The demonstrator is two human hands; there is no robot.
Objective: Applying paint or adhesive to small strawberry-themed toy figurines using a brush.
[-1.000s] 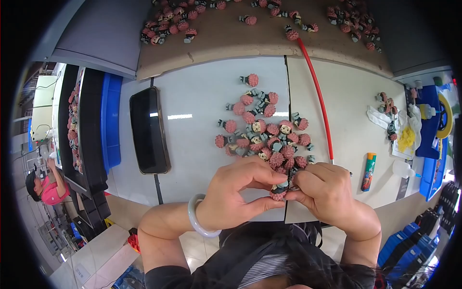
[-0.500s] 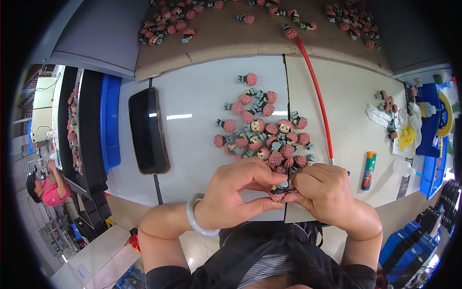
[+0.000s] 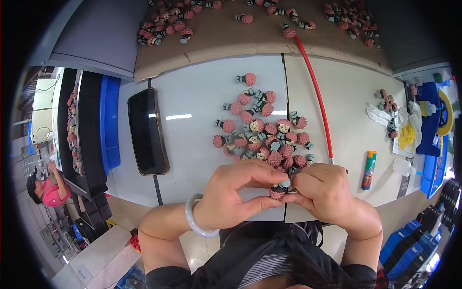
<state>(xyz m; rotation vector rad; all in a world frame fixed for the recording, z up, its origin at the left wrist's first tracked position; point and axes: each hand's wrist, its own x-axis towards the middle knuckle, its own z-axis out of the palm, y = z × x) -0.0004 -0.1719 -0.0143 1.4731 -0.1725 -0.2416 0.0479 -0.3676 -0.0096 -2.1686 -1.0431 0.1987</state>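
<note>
My left hand (image 3: 240, 190) pinches a small figurine (image 3: 277, 193) between thumb and fingers, its pink textured head toward me and its grey-black body away. A white bangle circles that wrist. Close against it, my right hand (image 3: 320, 188) is closed round a slim tool, mostly hidden in the fist; a bit of metal shows by the figurine. Just beyond both hands lies a loose heap of similar figurines (image 3: 275, 158) with pink heads. A long red tube (image 3: 315, 91) runs down to a metal end by my right knuckles; whether it joins the tool I cannot tell.
A black phone (image 3: 149, 130) lies to the left. On the right are a green-orange tube-shaped container (image 3: 369, 170), a clear bottle (image 3: 403, 167), white tissue (image 3: 378, 115) and a blue rack (image 3: 430, 168). More figurines (image 3: 168, 24) fill the raised brown shelf (image 3: 216, 41). A person in pink works far left.
Both hands stay in almost the same place, with the figurine still held. The figurine looks very slightly turned; the heap has not changed.
</note>
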